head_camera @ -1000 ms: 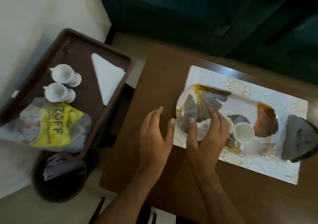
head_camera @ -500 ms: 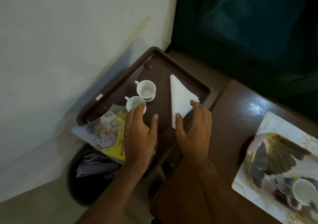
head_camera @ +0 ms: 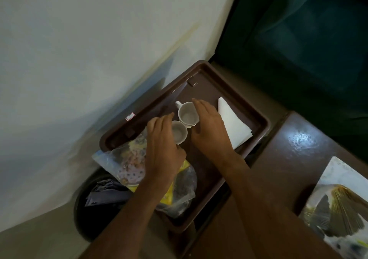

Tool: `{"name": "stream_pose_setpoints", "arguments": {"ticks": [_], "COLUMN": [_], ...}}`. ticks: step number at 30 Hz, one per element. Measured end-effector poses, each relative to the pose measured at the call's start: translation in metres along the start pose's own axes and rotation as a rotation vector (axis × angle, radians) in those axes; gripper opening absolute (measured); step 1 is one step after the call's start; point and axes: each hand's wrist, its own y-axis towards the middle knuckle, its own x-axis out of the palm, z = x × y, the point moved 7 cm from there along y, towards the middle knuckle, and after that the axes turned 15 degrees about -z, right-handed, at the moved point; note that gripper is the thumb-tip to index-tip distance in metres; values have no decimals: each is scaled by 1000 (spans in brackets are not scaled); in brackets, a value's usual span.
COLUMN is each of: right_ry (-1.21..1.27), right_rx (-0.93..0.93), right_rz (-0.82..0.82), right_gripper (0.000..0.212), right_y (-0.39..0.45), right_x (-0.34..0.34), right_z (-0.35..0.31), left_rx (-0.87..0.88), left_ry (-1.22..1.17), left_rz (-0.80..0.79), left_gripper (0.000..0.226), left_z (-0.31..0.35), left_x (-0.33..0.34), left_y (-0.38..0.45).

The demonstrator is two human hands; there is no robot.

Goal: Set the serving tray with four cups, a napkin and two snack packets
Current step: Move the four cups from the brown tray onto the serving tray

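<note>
A brown serving tray (head_camera: 258, 117) holds two white cups, a folded white napkin (head_camera: 233, 125) on its right side and two snack packets at its near end: a clear one (head_camera: 127, 159) and a yellow one (head_camera: 179, 189). My left hand (head_camera: 163, 149) curls around the nearer cup (head_camera: 179, 134), fingers on its left, thumb on its near side. My right hand (head_camera: 211, 131) lies against the right side of the farther cup (head_camera: 187, 115), fingers stretched out, thumb by its near rim.
A dark bin (head_camera: 99, 199) with paper in it stands under the tray's near left corner. A brown table (head_camera: 288, 159) is to the right, with a patterned plate (head_camera: 338, 205) on a placemat. A white wall runs left; dark green upholstery (head_camera: 298, 40) lies beyond.
My view swung left from the table to the tray. Both hands moved from the plate to the tray, then forward onto the two cups; the right hand left the napkin's edge.
</note>
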Motion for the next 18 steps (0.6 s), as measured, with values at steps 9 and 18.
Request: {"name": "stream_pose_setpoints", "arguments": {"ticks": [9, 18], "right_ry": [-19, -139], "right_rx": [66, 143], "right_rz": [143, 92], "right_gripper": [62, 78], "right_y": [-20, -4], "right_x": [-7, -17], "right_z": [16, 29], "left_rx": [-45, -88], "left_ry": [-17, 7], "left_rz": [54, 71], "left_gripper": [70, 73], "left_z": [-4, -5], "left_x": [3, 1], "left_y": [-6, 2]}}
